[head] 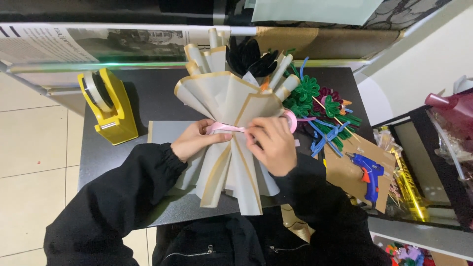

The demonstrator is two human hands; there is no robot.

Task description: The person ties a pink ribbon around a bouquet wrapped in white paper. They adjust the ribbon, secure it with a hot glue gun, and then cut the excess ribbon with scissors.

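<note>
Bouquet (231, 106) wrapped in grey paper with gold edging lies on the dark table (148, 93), and I see both hands at its waist. My left hand (194, 142) has its fingers closed on the pink ribbon (224, 128); my right hand (272, 144) pinches the other end, though its fingertips are hidden behind the wrap. Black flowers (251, 55) barely peek out. A yellow tape dispenser (106, 106) stands left, a blue glue gun (368, 173) right.

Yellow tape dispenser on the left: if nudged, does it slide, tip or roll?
The yellow tape dispenser probably slides rather than rolls: it rests on a long flat base on the dark table. It looks bulky, so likely heavy and stable. The tape roll sits high, so a top push might tip it.
</note>
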